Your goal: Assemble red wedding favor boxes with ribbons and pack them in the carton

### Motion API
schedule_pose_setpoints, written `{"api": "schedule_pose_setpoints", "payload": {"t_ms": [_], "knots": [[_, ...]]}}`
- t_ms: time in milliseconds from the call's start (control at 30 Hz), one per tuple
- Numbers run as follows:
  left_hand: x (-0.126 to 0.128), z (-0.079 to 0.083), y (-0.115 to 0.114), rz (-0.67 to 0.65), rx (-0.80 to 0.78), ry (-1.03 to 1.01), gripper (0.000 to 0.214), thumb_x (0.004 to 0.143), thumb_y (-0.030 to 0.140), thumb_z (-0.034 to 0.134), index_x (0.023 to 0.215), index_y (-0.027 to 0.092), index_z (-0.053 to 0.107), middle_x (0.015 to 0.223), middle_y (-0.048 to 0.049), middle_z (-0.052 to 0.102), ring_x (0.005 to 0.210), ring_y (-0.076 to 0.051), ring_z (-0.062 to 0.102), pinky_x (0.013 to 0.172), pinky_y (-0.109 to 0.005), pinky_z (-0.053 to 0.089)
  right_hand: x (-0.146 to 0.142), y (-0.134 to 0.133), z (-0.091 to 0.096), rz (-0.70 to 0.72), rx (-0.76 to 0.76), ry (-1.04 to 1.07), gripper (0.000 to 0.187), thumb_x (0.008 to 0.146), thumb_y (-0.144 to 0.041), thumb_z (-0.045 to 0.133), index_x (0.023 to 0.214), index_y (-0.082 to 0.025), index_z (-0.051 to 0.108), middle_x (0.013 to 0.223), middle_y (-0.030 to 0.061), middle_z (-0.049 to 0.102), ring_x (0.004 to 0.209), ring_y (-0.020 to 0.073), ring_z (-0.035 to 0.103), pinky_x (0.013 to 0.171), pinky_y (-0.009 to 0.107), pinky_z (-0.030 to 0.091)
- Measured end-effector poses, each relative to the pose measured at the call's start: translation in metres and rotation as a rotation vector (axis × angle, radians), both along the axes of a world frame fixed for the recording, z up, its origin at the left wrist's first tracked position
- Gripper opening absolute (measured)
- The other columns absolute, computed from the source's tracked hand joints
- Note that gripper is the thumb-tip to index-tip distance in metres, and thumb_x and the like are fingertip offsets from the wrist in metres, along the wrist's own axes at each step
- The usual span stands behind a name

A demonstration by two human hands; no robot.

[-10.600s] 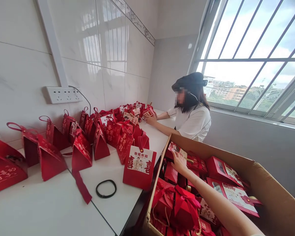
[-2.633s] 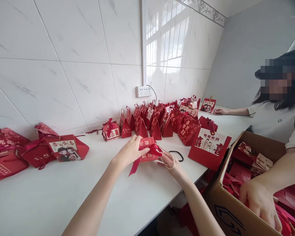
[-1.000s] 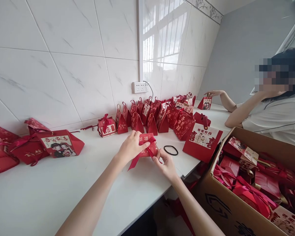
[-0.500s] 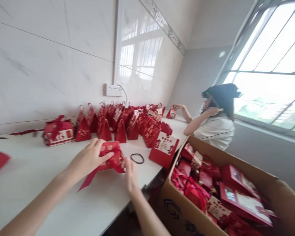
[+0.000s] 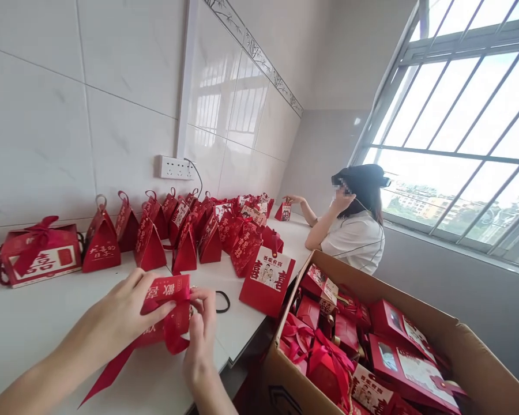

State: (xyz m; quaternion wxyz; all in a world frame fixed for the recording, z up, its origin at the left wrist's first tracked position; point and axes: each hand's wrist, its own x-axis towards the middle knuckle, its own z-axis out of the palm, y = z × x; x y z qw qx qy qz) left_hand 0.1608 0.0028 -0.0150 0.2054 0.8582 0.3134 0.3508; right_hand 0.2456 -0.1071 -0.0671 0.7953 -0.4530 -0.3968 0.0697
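Note:
A small red gift box with a red ribbon lies on the white counter in front of me. My left hand grips its left side, fingers curled over the top edge. My right hand pinches the ribbon at the box's right end. A ribbon tail trails toward me over the counter. A black hair band lies just behind my right hand.
Several red triangular gift bags line the tiled wall, with a red ribboned box at the left and a flat red bag leaning near the edge. A cardboard carton of red boxes stands at the right. Another person sits further along the counter under the window.
My view has swung right and lifted toward the window. Both hands have stayed on the red box, the right hand working the ribbon. The other person's hand rose to the head.

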Motion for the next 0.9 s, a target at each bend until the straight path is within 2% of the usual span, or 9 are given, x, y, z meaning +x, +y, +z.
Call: {"api": "schedule_pose_setpoints", "payload": {"t_ms": [167,233,300,433,500,567,633,733,900], "knots": [[-0.002,0.005,-0.001,-0.06,0.034,0.225,0.043,0.074,0.064,0.043,0.093,0.026,0.053,0.09,0.0005,0.052,0.079,-0.019,0.059,0.061,-0.025,0.04,0.001,0.006,-0.008,0.024,0.073,0.08,0.05,0.086,-0.064,0.032,0.088,-0.022,0.058,0.094,0.0078,0.055,0.093,0.0251,0.053,0.087,0.045,0.042],[-0.004,0.009,-0.003,-0.069,0.038,0.264,0.046,0.073,0.065,0.042,0.094,0.025,0.052,0.091,0.0,0.051,0.077,-0.019,0.059,0.06,-0.026,0.041,0.004,0.003,-0.003,0.021,0.093,0.138,0.046,0.089,-0.059,0.029,0.095,-0.023,0.057,0.096,0.0077,0.056,0.094,0.0244,0.054,0.088,0.045,0.042],[-0.005,0.013,-0.005,-0.076,0.026,0.299,0.049,0.075,0.067,0.04,0.095,0.025,0.052,0.092,-0.0002,0.051,0.075,-0.019,0.059,0.059,-0.026,0.041,0.012,-0.009,0.013,-0.107,0.15,0.127,0.035,0.091,-0.05,0.036,0.114,-0.028,0.049,0.101,0.0057,0.056,0.095,0.0224,0.056,0.087,0.044,0.043],[-0.005,0.014,-0.004,-0.084,-0.005,0.313,0.053,0.076,0.071,0.037,0.097,0.024,0.052,0.093,-0.0004,0.05,0.075,-0.019,0.059,0.059,-0.026,0.043,0.038,-0.049,0.071,-0.497,0.465,0.062,0.05,0.086,-0.04,0.047,0.132,-0.038,0.028,0.1,0.0015,0.055,0.071,0.0154,0.056,0.076,0.038,0.046],[-0.004,0.012,-0.004,-0.084,0.0,0.287,0.053,0.077,0.07,0.037,0.097,0.024,0.052,0.093,-0.0003,0.049,0.073,-0.019,0.059,0.059,-0.027,0.043,0.046,-0.066,0.096,-0.404,0.456,0.202,0.036,0.089,-0.041,0.04,0.124,-0.033,0.039,0.087,-0.0001,0.055,0.058,0.0126,0.051,0.063,0.033,0.045],[-0.003,0.011,-0.005,-0.087,0.006,0.275,0.051,0.078,0.069,0.038,0.098,0.024,0.051,0.093,-0.0007,0.049,0.072,-0.019,0.059,0.057,-0.027,0.042,0.048,-0.071,0.105,-0.288,0.273,0.213,0.024,0.089,-0.04,0.04,0.104,-0.025,0.053,0.07,-0.0026,0.051,0.05,0.0112,0.045,0.054,0.028,0.042],[-0.005,0.014,-0.008,-0.093,0.021,0.283,0.049,0.077,0.067,0.042,0.097,0.023,0.053,0.092,-0.0016,0.05,0.073,-0.019,0.059,0.057,-0.027,0.043,0.045,-0.065,0.096,-0.255,0.02,0.043,0.02,0.087,-0.038,0.047,0.085,-0.021,0.057,0.064,-0.0026,0.051,0.053,0.0122,0.047,0.054,0.027,0.041],[-0.007,0.021,-0.015,-0.092,0.076,0.306,0.043,0.077,0.06,0.047,0.094,0.022,0.056,0.092,-0.0031,0.051,0.076,-0.021,0.06,0.062,-0.03,0.046,0.038,-0.042,0.066,-0.275,-0.264,-0.24,0.017,0.079,-0.037,0.059,0.083,-0.02,0.059,0.082,0.0025,0.059,0.077,0.0174,0.056,0.071,0.033,0.047],[-0.008,0.022,-0.018,-0.103,0.16,0.336,0.04,0.081,0.055,0.048,0.1,0.019,0.054,0.097,-0.0058,0.051,0.084,-0.023,0.061,0.066,-0.033,0.049,0.028,-0.013,0.032,-0.164,-0.307,-0.086,0.024,0.074,-0.041,0.065,0.073,-0.021,0.052,0.096,0.0052,0.054,0.099,0.0212,0.054,0.09,0.041,0.047]]}}
